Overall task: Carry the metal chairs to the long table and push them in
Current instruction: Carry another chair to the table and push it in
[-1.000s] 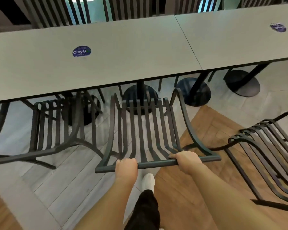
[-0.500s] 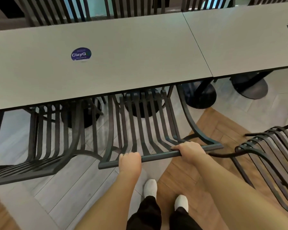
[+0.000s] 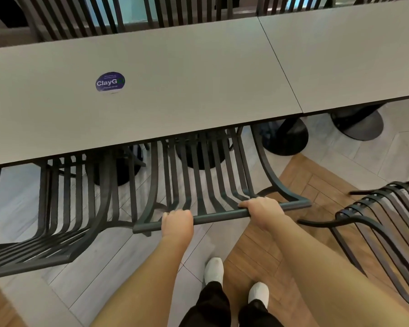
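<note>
A dark metal slatted chair point(image 3: 198, 180) stands in front of me with its seat partly under the long grey table point(image 3: 175, 74). My left hand point(image 3: 177, 220) grips the top bar of its backrest left of centre. My right hand point(image 3: 262, 207) grips the same bar further right. The chair's front end is hidden beneath the tabletop.
Another metal chair point(image 3: 64, 208) sits tucked under the table to the left. A third chair point(image 3: 383, 223) stands loose on the wooden floor at the right. Round black table bases point(image 3: 291, 138) stand under the table. More chair backs point(image 3: 85, 15) line the far side. My feet are below.
The chair has slid forward under the table with both hands on its backrest bar. I have stepped closer, and both feet now show.
</note>
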{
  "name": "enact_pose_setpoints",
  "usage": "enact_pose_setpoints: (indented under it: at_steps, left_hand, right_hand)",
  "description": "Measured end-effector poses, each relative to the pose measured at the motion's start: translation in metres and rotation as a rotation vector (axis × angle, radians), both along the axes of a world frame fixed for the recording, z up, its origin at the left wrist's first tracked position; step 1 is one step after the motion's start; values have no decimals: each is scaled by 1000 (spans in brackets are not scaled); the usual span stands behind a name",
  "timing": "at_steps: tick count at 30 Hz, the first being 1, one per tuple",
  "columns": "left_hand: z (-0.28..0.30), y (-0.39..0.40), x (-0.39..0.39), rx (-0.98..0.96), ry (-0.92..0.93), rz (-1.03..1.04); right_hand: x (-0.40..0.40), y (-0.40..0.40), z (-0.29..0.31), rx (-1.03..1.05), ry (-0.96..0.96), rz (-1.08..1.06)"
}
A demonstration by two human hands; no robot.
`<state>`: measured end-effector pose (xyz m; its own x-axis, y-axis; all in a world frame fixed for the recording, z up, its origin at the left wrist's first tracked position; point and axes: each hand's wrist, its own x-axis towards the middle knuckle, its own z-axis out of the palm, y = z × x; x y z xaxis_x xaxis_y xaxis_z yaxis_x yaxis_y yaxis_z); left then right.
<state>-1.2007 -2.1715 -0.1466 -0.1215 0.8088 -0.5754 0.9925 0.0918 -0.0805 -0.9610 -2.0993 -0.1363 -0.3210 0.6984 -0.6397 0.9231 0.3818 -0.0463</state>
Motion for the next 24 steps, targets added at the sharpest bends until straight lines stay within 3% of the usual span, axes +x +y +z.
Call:
enact_pose_setpoints:
  at_steps: [3,12,18,24]
  left_hand:
    - [0,1,-3,-15,-66,17]
    - [26,4,4,5,-494,93]
    - [62,24,51,97,-473,-83]
    - [87,31,114,82,-456,-233]
  right_hand:
    - [1,-2,3,-4,76,-86]
    - [26,-8,38,-96,307,-401]
    - [53,-16,68,59,368,-539]
    - [102,-47,90,150,287,-665]
